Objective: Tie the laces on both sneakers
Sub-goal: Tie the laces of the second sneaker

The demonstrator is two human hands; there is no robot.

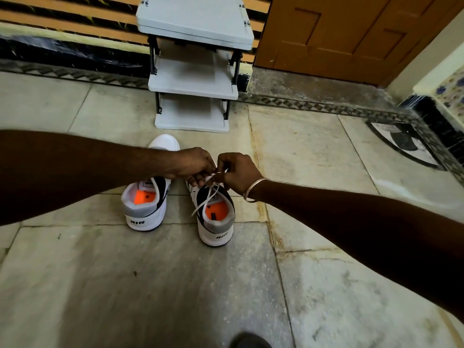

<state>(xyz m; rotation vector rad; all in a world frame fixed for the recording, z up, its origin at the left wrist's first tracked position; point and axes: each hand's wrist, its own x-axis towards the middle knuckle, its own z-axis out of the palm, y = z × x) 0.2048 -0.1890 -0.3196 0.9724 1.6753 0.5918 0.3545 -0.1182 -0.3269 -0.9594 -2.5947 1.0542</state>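
On the stone floor [150, 285], the left sneaker [147, 204] stands heel toward the camera, its lacing hidden beneath the left forearm, with the right sneaker [217, 222] just beside it and parallel. Above the right sneaker's tongue, the left hand [190, 164] has its fingers curled together and pinching the white laces [207, 197], whose loose ends trail down over the orange insole; the right hand [238, 172], with a metal bangle [253, 192] on its wrist, meets the left hand with fingers likewise clamped on the laces. Beyond the sneakers stands a white three-tier rack [193, 81], with a wooden door [339, 33] to its right.
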